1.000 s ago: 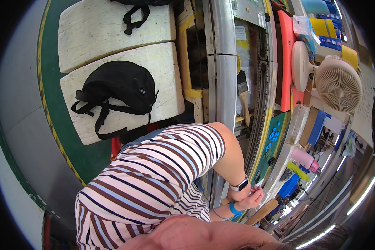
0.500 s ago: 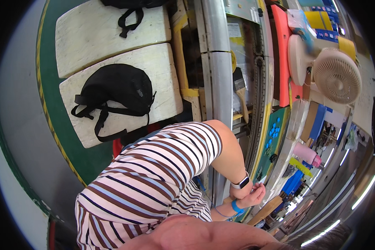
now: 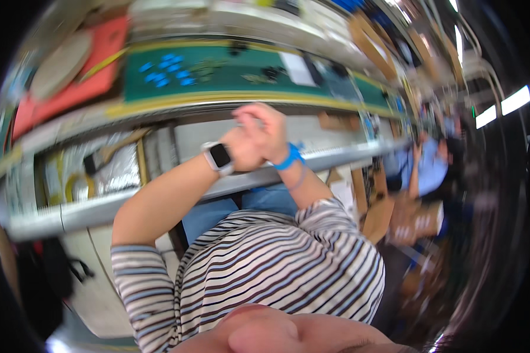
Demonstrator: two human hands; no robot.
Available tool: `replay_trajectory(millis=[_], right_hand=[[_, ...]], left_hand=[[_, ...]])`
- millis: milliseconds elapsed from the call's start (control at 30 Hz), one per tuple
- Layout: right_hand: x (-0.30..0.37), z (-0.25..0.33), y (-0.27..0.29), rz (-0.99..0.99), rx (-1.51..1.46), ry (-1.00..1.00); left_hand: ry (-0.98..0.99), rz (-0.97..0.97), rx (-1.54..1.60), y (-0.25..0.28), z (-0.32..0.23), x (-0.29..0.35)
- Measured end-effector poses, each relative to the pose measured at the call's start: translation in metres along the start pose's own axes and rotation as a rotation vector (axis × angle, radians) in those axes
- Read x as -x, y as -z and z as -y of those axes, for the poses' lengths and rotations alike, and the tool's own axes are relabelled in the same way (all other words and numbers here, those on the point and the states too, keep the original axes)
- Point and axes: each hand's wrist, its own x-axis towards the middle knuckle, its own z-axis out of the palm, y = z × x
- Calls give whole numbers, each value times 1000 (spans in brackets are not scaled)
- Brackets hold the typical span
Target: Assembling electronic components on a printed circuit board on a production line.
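Note:
My two hands meet in front of my body, above the front rail of the workbench. A watch with a pale band [image 3: 219, 157] is on my left wrist. My left hand [image 3: 244, 148] lies against my right hand [image 3: 270, 130], and its fingers are hidden and smeared. A blue wristband [image 3: 290, 156] circles my right wrist. The right fingers are bent and closed near the left hand; whether anything small is between them does not show. On the green bench mat [image 3: 212, 85] beyond lie several small blue pieces [image 3: 169, 70] and small dark parts [image 3: 271, 73].
A red board [image 3: 103, 70] and a round beige fan base [image 3: 62, 65] stand at the left. A brush [image 3: 109, 153] lies in the tray below the bench edge. Cardboard boxes [image 3: 378, 217] are at the right. A person in blue [image 3: 427, 167] sits farther right.
My view has swung right, bringing the bench in front of me, with much blur. The bag on the seat is now at the lower left. My hands remain together.

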Motion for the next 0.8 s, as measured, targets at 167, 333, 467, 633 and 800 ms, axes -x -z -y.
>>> replay_trajectory(millis=[167,333,467,633,800], right_hand=[[11,-13,0,-83,-145,-57],[15,-10,4,-54,-139,-5],[15,-12,0,-35,-152,8],[13,-13,-1,-38,-161,-13],[14,-17,-4,-50,-165,-81]], left_hand=[[0,246,-48,9,-8,-3],[-44,253,-106,8,-12,-3],[-47,292,-126,8,-7,7],[26,300,-97,8,-7,6],[50,307,-110,11,-13,0]])
